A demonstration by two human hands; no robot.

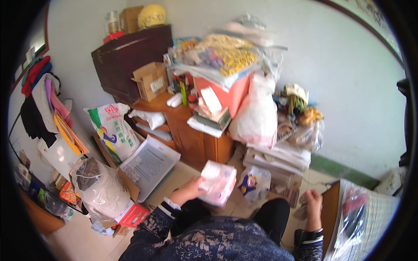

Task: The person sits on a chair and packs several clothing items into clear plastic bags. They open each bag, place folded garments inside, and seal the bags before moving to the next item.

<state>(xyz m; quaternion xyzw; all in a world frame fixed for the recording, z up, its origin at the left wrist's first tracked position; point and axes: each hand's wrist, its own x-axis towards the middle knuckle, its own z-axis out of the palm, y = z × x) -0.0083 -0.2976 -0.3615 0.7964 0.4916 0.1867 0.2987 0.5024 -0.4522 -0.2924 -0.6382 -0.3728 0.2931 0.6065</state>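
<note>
My left hand (pixel 189 190) grips the left edge of a pink-and-white package (pixel 217 183), which looks soft and stands out in front of my lap. To the right, my right hand (pixel 313 208) is closed on a greyish cloth (pixel 301 205), beside the wooden edge of a bed or bench. Blurring hides the cloth's exact shape. Between the two hands, a printed plastic bag (pixel 254 183) lies on the floor, just right of the package.
A wooden cabinet (pixel 186 140) ahead bears a cardboard box (pixel 150 81), books and a red box (pixel 225 89). Stacked papers (pixel 277 160) stand right of it. At left are a printed sack (pixel 114 130), a sheet with writing (pixel 150 163) and a plastic-wrapped container (pixel 101 189).
</note>
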